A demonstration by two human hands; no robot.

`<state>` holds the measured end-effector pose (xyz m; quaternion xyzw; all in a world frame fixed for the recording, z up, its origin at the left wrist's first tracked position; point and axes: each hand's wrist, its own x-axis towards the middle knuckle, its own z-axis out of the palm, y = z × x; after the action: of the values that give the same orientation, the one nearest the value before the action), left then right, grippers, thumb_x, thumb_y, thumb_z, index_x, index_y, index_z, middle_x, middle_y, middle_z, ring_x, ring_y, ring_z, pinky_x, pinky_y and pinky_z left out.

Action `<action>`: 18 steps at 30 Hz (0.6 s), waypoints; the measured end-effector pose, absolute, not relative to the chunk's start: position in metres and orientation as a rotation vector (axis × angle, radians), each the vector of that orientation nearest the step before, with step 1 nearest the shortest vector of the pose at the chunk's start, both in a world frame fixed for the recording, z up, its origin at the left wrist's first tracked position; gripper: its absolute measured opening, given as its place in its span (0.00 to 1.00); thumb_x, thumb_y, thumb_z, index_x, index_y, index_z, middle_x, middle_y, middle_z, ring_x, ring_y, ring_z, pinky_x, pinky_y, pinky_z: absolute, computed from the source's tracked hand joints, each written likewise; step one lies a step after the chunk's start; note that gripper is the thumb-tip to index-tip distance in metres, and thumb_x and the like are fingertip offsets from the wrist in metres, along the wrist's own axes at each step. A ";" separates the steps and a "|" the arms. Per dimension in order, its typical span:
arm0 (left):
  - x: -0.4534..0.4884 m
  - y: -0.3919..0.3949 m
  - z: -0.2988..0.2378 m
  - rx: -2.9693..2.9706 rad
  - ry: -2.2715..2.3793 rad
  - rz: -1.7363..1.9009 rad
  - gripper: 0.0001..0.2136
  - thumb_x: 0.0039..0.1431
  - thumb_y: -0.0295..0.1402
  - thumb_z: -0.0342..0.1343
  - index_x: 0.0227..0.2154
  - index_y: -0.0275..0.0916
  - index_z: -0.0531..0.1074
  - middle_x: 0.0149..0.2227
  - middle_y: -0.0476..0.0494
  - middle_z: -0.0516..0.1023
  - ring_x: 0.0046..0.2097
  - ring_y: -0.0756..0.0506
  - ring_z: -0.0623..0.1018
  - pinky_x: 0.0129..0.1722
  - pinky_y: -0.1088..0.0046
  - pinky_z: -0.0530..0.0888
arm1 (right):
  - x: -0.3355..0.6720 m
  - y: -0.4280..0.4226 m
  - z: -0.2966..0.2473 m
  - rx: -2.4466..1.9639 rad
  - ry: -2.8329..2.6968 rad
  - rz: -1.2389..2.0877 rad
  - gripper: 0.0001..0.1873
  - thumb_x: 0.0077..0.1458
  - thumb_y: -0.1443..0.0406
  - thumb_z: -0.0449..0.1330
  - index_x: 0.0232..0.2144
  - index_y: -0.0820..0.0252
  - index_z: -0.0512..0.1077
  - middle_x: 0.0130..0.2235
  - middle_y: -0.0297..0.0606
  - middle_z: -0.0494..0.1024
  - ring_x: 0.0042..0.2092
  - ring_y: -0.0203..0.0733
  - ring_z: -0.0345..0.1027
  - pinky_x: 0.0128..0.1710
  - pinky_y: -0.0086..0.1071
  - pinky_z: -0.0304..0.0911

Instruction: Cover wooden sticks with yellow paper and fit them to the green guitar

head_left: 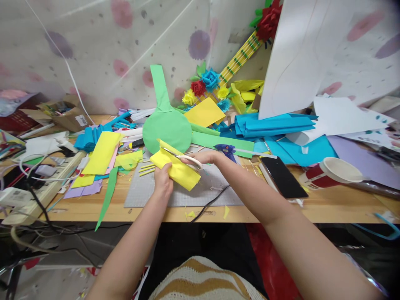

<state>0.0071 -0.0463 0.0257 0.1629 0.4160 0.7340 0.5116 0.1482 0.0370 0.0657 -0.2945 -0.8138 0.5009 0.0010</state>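
Note:
My left hand (163, 181) grips a folded piece of yellow paper (183, 175) from below, with the thumb on top. In my right hand (203, 157) is a pair of scissors (192, 161) with white handles. Its blades lie along the upper part of the yellow paper, pointing up and left. The paper is held above a grey cutting mat (140, 193). Just behind it stands a green paper shape (167, 129) with a round body and a long neck. Several thin yellow strips (146, 169) lie left of my left hand.
A blue glue gun (225, 150), a black phone (284, 177) and a paper cup (331, 173) are on the right. A power strip (53, 183) with cables lies left. Blue crepe paper (271, 125) and a flower-decorated yellow paper guitar (239, 58) are behind.

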 end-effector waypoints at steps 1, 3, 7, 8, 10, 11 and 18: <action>0.006 -0.046 0.025 0.393 0.999 1.768 0.19 0.39 0.22 0.55 0.39 0.36 0.69 0.39 0.41 0.76 0.36 0.46 0.76 0.41 0.67 0.71 | 0.148 0.037 0.065 -0.943 -2.535 1.580 0.23 0.51 0.51 0.52 0.38 0.67 0.67 0.31 0.38 0.72 0.32 0.34 0.64 0.31 0.23 0.62; 0.005 -0.045 0.025 0.393 0.996 1.772 0.18 0.38 0.22 0.56 0.38 0.36 0.69 0.39 0.41 0.76 0.37 0.46 0.76 0.41 0.68 0.71 | 0.147 0.034 0.065 -0.978 -2.491 1.593 0.23 0.50 0.50 0.53 0.34 0.67 0.67 0.28 0.36 0.71 0.29 0.32 0.62 0.27 0.22 0.60; 0.005 -0.045 0.024 0.371 1.016 1.765 0.17 0.39 0.22 0.55 0.37 0.35 0.70 0.39 0.41 0.76 0.37 0.45 0.76 0.42 0.66 0.71 | 0.145 0.027 0.069 -1.054 -2.393 1.677 0.24 0.48 0.47 0.53 0.27 0.65 0.64 0.21 0.31 0.66 0.22 0.28 0.57 0.19 0.22 0.55; 0.005 -0.045 0.023 0.371 1.022 1.764 0.17 0.39 0.22 0.55 0.37 0.35 0.70 0.39 0.41 0.76 0.37 0.45 0.76 0.42 0.66 0.71 | 0.145 0.025 0.069 -1.046 -2.373 1.712 0.24 0.48 0.47 0.52 0.26 0.64 0.62 0.20 0.30 0.64 0.20 0.27 0.56 0.18 0.22 0.54; 0.005 -0.045 0.022 0.384 1.031 1.764 0.17 0.39 0.23 0.55 0.37 0.35 0.70 0.38 0.41 0.76 0.37 0.45 0.76 0.42 0.65 0.70 | 0.145 0.023 0.070 -0.998 -2.340 1.774 0.25 0.47 0.45 0.52 0.23 0.63 0.59 0.18 0.27 0.60 0.18 0.27 0.54 0.17 0.22 0.53; 0.003 -0.044 0.021 0.393 1.036 1.767 0.17 0.39 0.22 0.55 0.37 0.36 0.70 0.38 0.41 0.76 0.38 0.44 0.76 0.43 0.65 0.70 | 0.146 0.022 0.070 -0.971 -2.327 1.793 0.25 0.47 0.45 0.51 0.22 0.62 0.58 0.17 0.27 0.60 0.18 0.26 0.53 0.17 0.22 0.53; -0.083 -0.022 0.028 0.278 1.242 2.013 0.15 0.39 0.18 0.53 0.33 0.35 0.66 0.35 0.46 0.74 0.39 0.46 0.74 0.45 0.63 0.70 | 0.171 0.014 0.068 -1.129 -2.629 1.186 0.25 0.47 0.45 0.50 0.30 0.62 0.65 0.28 0.35 0.70 0.28 0.34 0.62 0.26 0.26 0.53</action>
<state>-0.0832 -0.0225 0.0285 0.1084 0.4844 0.7849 0.3708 0.1715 0.0141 0.0678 -0.3644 -0.8486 0.3829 0.0221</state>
